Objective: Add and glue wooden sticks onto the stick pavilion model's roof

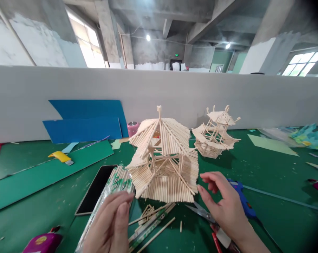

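Observation:
A two-tiered pavilion model [172, 140] built of thin wooden sticks stands upright in the middle of the table. Off its right lower corner, my right hand [223, 202] is open, thumb and fingers apart, with nothing seen between them. My left hand [111, 221] is closed at the lower left, thumb against the curled fingers; what it may hold is hidden. Behind that hand lies a clear-wrapped bundle of wooden chopsticks [119, 179]. Loose cut sticks [148, 212] and green-printed wrappers [153, 226] lie in front of the model. Scissors [201, 212] lie partly beneath my right hand.
A smaller stick pavilion [216, 133] stands behind on the right. A blue glue gun [241, 198] with its cord lies beside my right wrist. On the left are a black phone [95, 191], a yellow utility knife [60, 157] and a purple tape measure [44, 242]. A grey partition [159, 88] closes off the back.

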A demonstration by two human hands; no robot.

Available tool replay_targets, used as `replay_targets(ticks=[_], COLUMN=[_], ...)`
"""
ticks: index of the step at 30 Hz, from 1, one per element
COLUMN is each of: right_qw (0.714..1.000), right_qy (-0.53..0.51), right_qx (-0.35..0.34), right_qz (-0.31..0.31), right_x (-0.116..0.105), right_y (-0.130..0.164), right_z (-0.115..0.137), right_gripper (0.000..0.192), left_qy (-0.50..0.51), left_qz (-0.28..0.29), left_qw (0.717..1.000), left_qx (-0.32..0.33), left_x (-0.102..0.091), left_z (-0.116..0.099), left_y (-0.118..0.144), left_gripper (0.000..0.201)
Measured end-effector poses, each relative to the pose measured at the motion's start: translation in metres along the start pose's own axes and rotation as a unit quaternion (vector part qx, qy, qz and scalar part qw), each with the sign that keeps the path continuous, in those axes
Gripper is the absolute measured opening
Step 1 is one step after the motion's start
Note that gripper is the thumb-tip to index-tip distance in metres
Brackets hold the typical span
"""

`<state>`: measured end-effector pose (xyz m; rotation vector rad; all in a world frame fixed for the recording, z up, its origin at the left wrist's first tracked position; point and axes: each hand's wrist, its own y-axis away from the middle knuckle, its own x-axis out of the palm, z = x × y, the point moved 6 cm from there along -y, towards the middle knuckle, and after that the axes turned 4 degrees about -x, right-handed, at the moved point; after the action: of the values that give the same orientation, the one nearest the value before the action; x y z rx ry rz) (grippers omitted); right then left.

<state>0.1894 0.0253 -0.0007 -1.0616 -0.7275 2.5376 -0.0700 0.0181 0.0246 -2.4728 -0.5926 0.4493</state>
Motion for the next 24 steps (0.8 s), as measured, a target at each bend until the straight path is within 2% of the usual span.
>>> replay_targets(ticks=[4,7,12,14,17,24], right_qw=[0.998,0.996,0.991,0.99,0.987,0.988], right_qy=[0.022,0.02,-0.006,-0.018,-0.027,-0.044], right_qx=[-0.02,-0.028,-0.007,0.015,0.039,0.029], right_qz=[0.059,0.084,0.13,0.141,0.154,0.146], right_x=[0.009,0.014,0.02,0.02,0.017,0.011], right_y=[0.004,0.005,0.006,0.004,0.0,-0.018], right_z=[-0.002,0.0,-0.001,-0.005,-0.012,-0.024], right_gripper=[0.023,0.026,0.022,0.021,0.022,0.023], left_qy=[-0.141,-0.181,-0.187,-0.183,-0.188,-0.225], left_qz=[0.072,0.152,0.239,0.251,0.23,0.239], left_qw=[0.984,0.968,0.946,0.94,0.94,0.914], left_qx=[0.083,0.088,0.114,0.138,0.17,0.237], left_x=[0.008,0.021,0.035,0.039,0.041,0.052], left_z=[0.017,0.036,0.05,0.048,0.046,0.042], left_y=[-0.009,-0.005,0.011,0.016,0.02,0.027], left_gripper=[0.03,0.041,0.04,0.038,0.037,0.042])
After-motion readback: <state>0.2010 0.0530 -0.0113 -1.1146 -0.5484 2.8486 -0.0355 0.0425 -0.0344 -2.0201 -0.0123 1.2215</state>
